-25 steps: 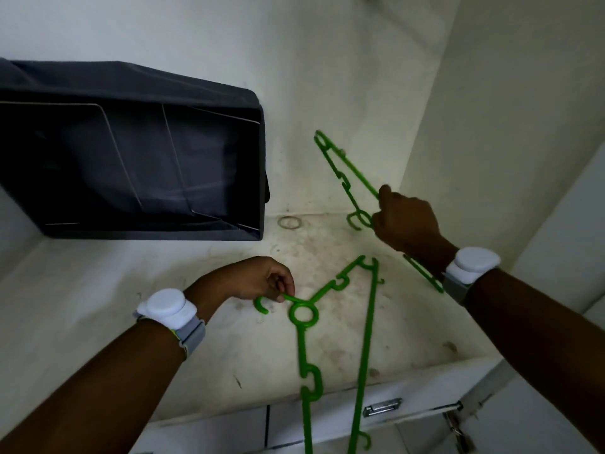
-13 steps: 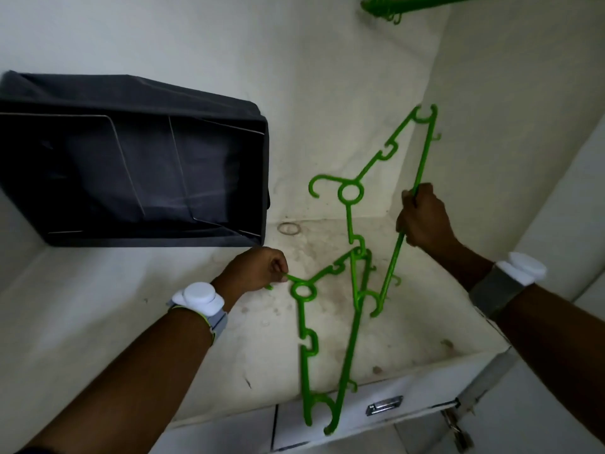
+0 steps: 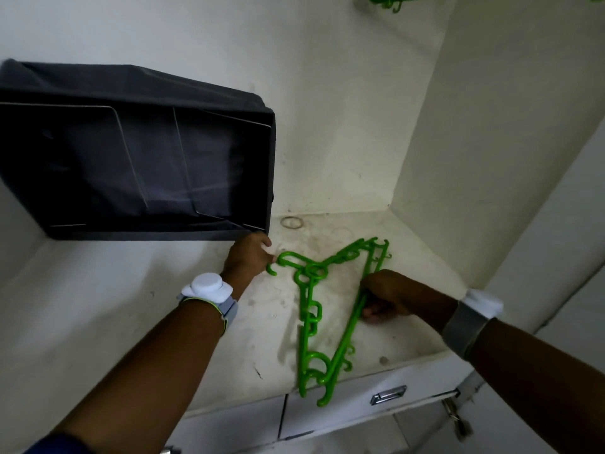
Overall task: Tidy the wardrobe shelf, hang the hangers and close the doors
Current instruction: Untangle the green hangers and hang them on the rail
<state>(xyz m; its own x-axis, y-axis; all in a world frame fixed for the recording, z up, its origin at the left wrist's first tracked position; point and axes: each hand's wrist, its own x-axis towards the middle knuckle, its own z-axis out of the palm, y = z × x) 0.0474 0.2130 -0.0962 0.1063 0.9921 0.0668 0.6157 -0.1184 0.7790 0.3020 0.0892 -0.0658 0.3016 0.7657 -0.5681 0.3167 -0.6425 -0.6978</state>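
Observation:
Two green plastic hangers [image 3: 316, 317] lie stacked one on the other on the stained white wardrobe shelf [image 3: 131, 309], their lower ends jutting past the shelf's front edge. My left hand [image 3: 250, 257] pinches their hooks at the left end. My right hand [image 3: 384, 296] is closed around the long straight bars on the right side. More green hangers [image 3: 386, 0] show at the top edge, hanging high up.
A dark grey fabric storage box [image 3: 137, 152] lies on its side at the back left, its opening facing me. A thin ring [image 3: 291, 222] rests on the shelf near the back wall. Below the shelf are drawers with a metal handle [image 3: 388, 394] and a padlock [image 3: 458, 421].
My right hand has brought its raised hanger down onto the one lying on the shelf, so both now lie stacked. My left hand slid further back, still at the hooks.

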